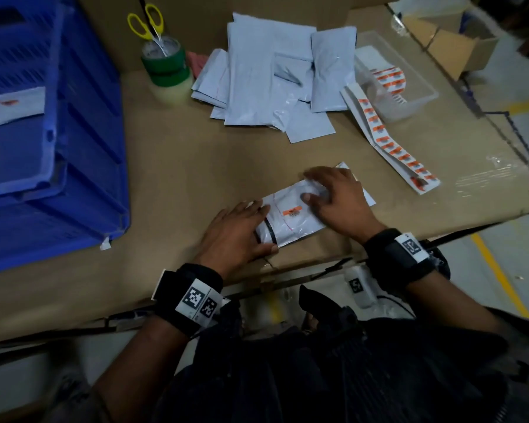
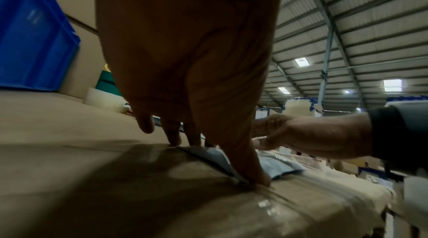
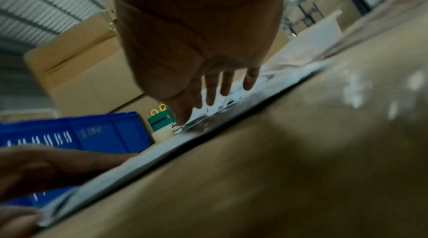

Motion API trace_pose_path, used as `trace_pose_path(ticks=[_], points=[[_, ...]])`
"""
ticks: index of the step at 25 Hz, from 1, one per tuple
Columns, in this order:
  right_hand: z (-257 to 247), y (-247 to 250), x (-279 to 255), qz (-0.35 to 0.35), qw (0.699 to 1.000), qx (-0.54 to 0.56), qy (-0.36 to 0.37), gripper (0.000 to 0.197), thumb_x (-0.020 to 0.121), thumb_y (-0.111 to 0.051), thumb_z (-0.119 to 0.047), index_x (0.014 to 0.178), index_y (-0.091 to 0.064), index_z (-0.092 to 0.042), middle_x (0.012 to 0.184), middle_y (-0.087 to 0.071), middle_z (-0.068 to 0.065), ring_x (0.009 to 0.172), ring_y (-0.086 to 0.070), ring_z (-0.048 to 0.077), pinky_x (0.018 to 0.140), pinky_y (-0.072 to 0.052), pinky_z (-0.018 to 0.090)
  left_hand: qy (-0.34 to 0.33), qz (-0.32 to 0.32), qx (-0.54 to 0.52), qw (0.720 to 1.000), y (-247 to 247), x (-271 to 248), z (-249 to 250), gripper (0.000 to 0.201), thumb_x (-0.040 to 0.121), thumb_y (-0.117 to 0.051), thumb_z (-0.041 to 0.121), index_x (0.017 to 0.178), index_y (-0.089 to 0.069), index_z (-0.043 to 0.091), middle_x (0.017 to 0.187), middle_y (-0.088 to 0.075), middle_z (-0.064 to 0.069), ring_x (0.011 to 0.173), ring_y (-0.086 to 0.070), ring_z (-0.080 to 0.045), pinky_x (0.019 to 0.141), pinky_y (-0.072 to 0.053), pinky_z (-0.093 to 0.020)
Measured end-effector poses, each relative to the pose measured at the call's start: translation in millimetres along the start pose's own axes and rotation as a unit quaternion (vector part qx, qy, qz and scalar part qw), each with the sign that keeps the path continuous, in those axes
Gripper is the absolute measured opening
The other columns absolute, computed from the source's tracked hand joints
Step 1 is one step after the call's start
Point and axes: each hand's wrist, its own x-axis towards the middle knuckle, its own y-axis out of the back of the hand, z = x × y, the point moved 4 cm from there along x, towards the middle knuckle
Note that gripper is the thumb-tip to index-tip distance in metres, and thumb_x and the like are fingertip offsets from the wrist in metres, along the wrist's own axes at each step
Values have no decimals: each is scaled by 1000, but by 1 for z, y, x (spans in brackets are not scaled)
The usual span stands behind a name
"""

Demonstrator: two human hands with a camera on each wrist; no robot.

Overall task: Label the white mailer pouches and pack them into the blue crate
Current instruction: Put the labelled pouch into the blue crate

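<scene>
A white mailer pouch [image 1: 290,222] with an orange label [image 1: 292,211] on top lies on the cardboard table near its front edge. My left hand [image 1: 237,235] rests at the pouch's left end, fingers straight along the far side and thumb against the near corner [image 2: 261,178]. My right hand [image 1: 333,198] presses flat on the right part of the pouch, fingers spread. The blue crate [image 1: 74,154] stands at the left, with one labelled pouch [image 1: 19,105] inside. A pile of unlabelled white pouches [image 1: 272,77] lies at the back centre.
A strip of orange labels [image 1: 388,141] runs from a clear plastic tray [image 1: 409,71] at the right. Stacked tape rolls [image 1: 165,68] holding yellow scissors [image 1: 145,21] stand behind, next to the crate. An open cardboard box [image 1: 452,47] sits at the far right.
</scene>
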Motion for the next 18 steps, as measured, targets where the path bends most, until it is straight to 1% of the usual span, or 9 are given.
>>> trace_pose_path(ticks=[2, 4, 7, 10, 12, 14, 16, 17, 18], points=[[-6, 2, 2, -100, 988, -95, 68, 74, 88, -55, -63, 153, -45, -30, 159, -43, -5, 147, -35, 23, 113, -27, 51, -1, 0, -9, 1000, 1, -1, -3, 95, 85, -65, 67, 161, -22, 29, 168, -20, 4, 154, -18, -19, 124, -17, -41], [-4, 8, 2, -168, 971, -144, 87, 86, 83, -55, -73, 157, -36, -32, 160, -41, -3, 147, -34, 22, 114, -23, 53, 16, 26, -12, 999, 4, -5, -9, 96, 82, -71, 63, 160, -26, 28, 166, -27, 1, 152, -24, -21, 122, -20, -39], [-5, 16, -4, -187, 955, -198, 120, 92, 71, -68, -80, 147, -46, -34, 141, -53, -1, 131, -47, 24, 106, -30, 47, 46, 100, -62, 992, 12, -18, -19, 80, 84, -75, 48, 152, -42, 23, 156, -45, -2, 144, -40, -24, 117, -32, -41], [-14, 16, -4, -209, 956, -138, 149, 64, 72, -80, -65, 119, -60, -26, 107, -57, -5, 102, -57, 24, 82, -39, 36, 68, 190, -131, 971, 18, -36, -23, 56, 92, -68, 40, 143, -55, 21, 146, -56, -1, 134, -50, -22, 112, -41, -39], [-24, 18, 2, -228, 960, -55, 151, 42, 82, -81, -48, 101, -54, -23, 89, -53, -10, 85, -57, 23, 69, -39, 35, 119, 254, -169, 945, 25, -49, -25, 44, 97, -64, 38, 139, -60, 25, 141, -60, 3, 128, -54, -18, 107, -43, -35], [-38, 24, 10, -229, 960, 4, 159, 33, 88, -78, -33, 98, -47, -23, 85, -55, -11, 82, -58, 23, 66, -41, 33, 168, 313, -201, 913, 38, -63, -25, 34, 100, -61, 41, 132, -64, 29, 134, -64, 8, 121, -58, -15, 99, -47, -34], [-61, 30, 22, -218, 958, 39, 182, 33, 91, -75, -22, 98, -43, -21, 82, -55, -11, 81, -57, 24, 65, -40, 27, 201, 377, -221, 877, 57, -84, -29, 27, 100, -61, 40, 126, -66, 33, 125, -67, 14, 113, -61, -10, 91, -49, -31], [-74, 34, 27, -209, 958, 61, 185, 33, 90, -76, -24, 98, -44, -21, 83, -56, -10, 82, -58, 23, 66, -41, 25, 211, 408, -229, 858, 68, -93, -32, 24, 100, -62, 38, 123, -68, 34, 120, -68, 17, 109, -63, -8, 89, -51, -32], [-92, 39, 33, -202, 956, 87, 191, 36, 88, -79, -34, 100, -47, -22, 85, -59, -10, 84, -61, 19, 70, -43, 24, 222, 441, -232, 838, 81, -103, -39, 21, 99, -62, 37, 119, -69, 35, 114, -70, 19, 103, -65, -6, 88, -54, -34]])
